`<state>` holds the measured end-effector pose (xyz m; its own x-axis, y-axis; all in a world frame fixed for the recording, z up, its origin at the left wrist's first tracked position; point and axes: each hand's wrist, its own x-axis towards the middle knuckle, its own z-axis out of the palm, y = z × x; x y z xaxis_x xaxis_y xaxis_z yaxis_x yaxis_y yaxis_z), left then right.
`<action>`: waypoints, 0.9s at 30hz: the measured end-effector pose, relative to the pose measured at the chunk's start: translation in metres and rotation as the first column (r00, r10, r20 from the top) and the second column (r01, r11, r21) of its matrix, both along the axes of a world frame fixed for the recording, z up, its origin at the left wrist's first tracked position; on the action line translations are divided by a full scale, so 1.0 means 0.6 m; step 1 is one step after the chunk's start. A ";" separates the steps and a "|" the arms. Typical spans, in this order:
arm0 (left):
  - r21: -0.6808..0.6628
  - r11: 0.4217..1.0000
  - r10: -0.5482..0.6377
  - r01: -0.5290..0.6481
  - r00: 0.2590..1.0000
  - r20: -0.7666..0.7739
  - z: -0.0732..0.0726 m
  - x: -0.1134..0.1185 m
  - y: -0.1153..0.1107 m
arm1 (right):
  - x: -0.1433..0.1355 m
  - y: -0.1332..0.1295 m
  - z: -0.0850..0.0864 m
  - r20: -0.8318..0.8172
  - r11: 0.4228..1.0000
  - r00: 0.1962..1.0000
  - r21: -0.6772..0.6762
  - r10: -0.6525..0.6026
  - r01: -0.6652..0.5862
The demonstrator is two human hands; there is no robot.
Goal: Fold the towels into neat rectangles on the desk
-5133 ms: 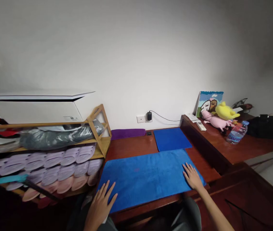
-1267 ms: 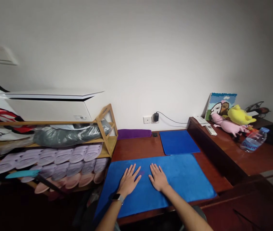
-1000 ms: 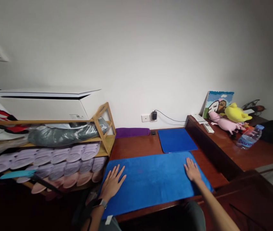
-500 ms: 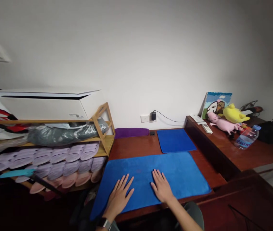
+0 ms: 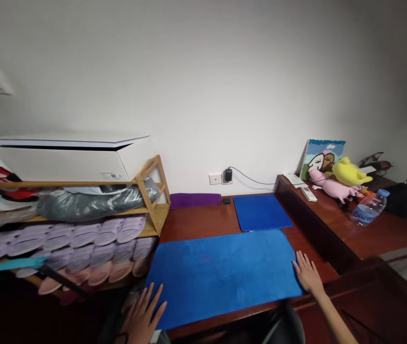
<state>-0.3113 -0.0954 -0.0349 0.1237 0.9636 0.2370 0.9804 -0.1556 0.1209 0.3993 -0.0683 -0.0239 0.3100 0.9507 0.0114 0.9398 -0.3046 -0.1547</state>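
Observation:
A large light-blue cloth (image 5: 225, 274) lies spread on the reddish-brown desk (image 5: 199, 222). My left hand (image 5: 142, 313) is at its near left corner, fingers apart and palm down, holding nothing. At the cloth's right edge, my right hand (image 5: 308, 273) rests with fingers stretched out, partly over the edge and the bare wood. Behind the large cloth lie a smaller dark-blue cloth (image 5: 261, 211) on the right and a folded purple cloth (image 5: 195, 200) against the wall on the left.
To the left, a wooden rack (image 5: 155, 196) holds several lilac slippers (image 5: 108, 231), a plastic-wrapped bundle (image 5: 92, 203) and a white box (image 5: 60, 162). The raised surface on the right carries a water bottle (image 5: 371, 208), plush toys (image 5: 350, 172) and a remote (image 5: 308, 194). A black plug (image 5: 228, 174) sits in the wall socket.
My hands have moved apart from the middle of the large cloth: the left toward its near left corner, the right to its right edge. Both remain flat with fingers spread.

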 end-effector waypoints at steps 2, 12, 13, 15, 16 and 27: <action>0.023 1.000 0.007 -0.007 1.000 0.022 0.012 0.005 0.028 | -0.012 0.017 0.006 0.011 0.999 1.000 0.036 0.014 -0.014; -0.007 1.000 0.000 0.000 1.000 0.011 0.077 0.074 0.260 | -0.225 0.208 0.071 -0.084 0.975 0.975 -0.057 0.208 -0.213; -0.018 1.000 0.013 -0.013 1.000 0.006 0.072 0.070 0.270 | -0.210 0.213 0.066 -0.075 0.980 0.982 -0.083 0.176 -0.182; -0.032 0.999 0.024 -0.024 1.000 -0.003 0.059 0.060 0.279 | -0.162 0.214 0.052 -0.054 0.986 0.991 -0.108 0.119 -0.125; -0.036 0.999 0.024 -0.024 1.000 -0.007 0.052 0.055 0.280 | -0.134 0.212 0.043 -0.045 0.989 0.994 -0.108 0.097 -0.101; -0.095 0.993 0.065 -0.066 0.998 -0.013 0.056 0.059 0.278 | -0.028 0.206 0.022 -0.036 0.989 0.999 -0.151 -0.003 -0.002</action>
<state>-0.2762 0.0717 -0.0011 0.0614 0.9878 0.1431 0.9894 -0.0792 0.1221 0.3827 0.0553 -0.0108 0.3081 0.9404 -0.1436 0.9342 -0.3276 -0.1410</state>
